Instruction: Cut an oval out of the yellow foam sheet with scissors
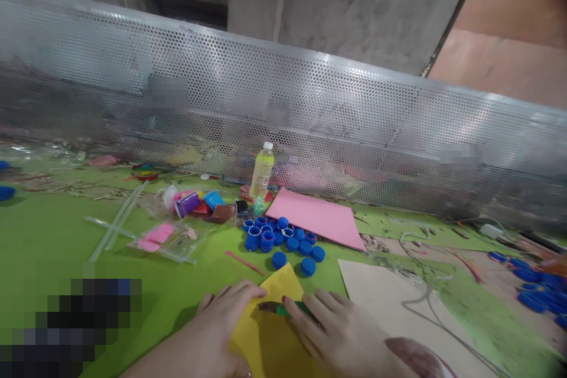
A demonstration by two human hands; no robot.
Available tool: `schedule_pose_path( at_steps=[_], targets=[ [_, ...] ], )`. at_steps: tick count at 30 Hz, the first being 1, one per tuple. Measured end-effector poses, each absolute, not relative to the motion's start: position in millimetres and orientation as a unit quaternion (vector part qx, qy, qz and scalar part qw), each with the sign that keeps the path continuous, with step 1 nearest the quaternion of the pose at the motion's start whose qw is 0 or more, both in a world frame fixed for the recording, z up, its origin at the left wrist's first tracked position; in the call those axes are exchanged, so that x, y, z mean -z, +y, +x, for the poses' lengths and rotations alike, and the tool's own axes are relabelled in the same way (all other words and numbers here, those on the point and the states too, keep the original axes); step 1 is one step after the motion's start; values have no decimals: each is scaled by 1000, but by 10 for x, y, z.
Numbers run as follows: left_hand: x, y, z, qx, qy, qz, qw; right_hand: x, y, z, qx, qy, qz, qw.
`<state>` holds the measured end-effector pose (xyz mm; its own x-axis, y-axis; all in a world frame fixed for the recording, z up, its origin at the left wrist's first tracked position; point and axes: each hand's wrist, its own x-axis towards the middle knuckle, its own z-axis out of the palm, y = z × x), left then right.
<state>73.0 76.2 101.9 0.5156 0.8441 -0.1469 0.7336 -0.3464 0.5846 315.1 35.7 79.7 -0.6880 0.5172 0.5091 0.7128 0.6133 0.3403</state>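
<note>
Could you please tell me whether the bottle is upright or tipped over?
Upright: the bottle stands on end, its white cap uppermost.

Bare green surface (170, 286) beside the left grip (224, 319) leaves passage; straight ahead, blue caps (292, 243) and a bottle (262, 174) block the way.

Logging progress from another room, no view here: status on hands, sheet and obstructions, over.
Left hand resting on yellow sheet. Right hand gripping green-handled tool over it. Blue caps just beyond the sheet's far corner.
</note>
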Motion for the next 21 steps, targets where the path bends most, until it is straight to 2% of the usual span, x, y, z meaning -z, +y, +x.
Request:
schedule_pose_path(
  at_steps=[7, 17, 21],
  targets=[
    [-1118, 728, 736, -79, 495, 809, 307, -851, 363, 3113, 218, -878, -396, 159],
    [-1195, 776, 706, -1, 460, 861, 215, -1278, 364, 2926, 120, -879, -460, 11],
    [-1195, 795, 684, 26, 455, 874, 171, -1438, 404, 2890, 98, -875, -475, -10]
  ],
)
